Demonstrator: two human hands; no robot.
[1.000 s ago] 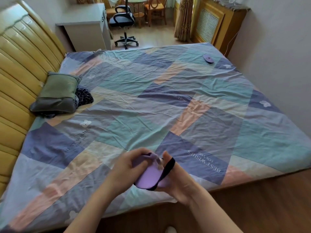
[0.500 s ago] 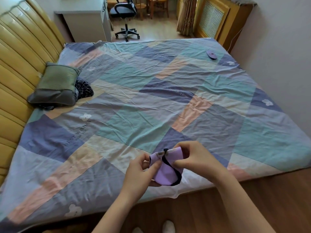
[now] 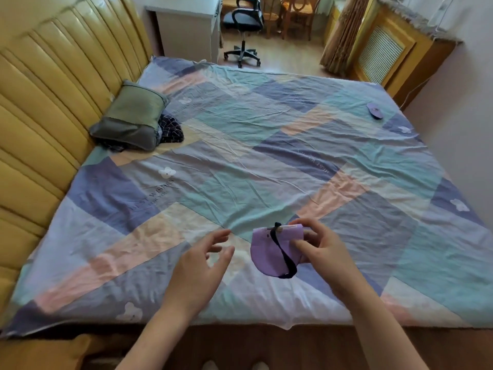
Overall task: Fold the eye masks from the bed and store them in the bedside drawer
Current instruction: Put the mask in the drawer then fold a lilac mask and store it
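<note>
A folded lilac eye mask (image 3: 269, 249) with a black strap across it hangs just above the bed's near edge. My right hand (image 3: 322, 249) pinches it by its right side, thumb in front and fingers behind. My left hand (image 3: 200, 265) hovers a little to the mask's left, fingers spread, holding nothing. A second purple eye mask (image 3: 374, 111) lies flat on the far right part of the patchwork bed sheet (image 3: 240, 161). No bedside drawer is in sight.
A padded yellow headboard (image 3: 40, 124) runs along the left. A grey-green pillow (image 3: 133, 116) lies on dark checked cloth near it. Beyond the bed stand a white desk (image 3: 186, 25), an office chair (image 3: 242, 25) and a wooden radiator cover (image 3: 386, 49). Wooden floor lies below the bed edge.
My left hand has let go of the mask and drawn away to the left with fingers spread. The folded mask now stays in my right hand alone.
</note>
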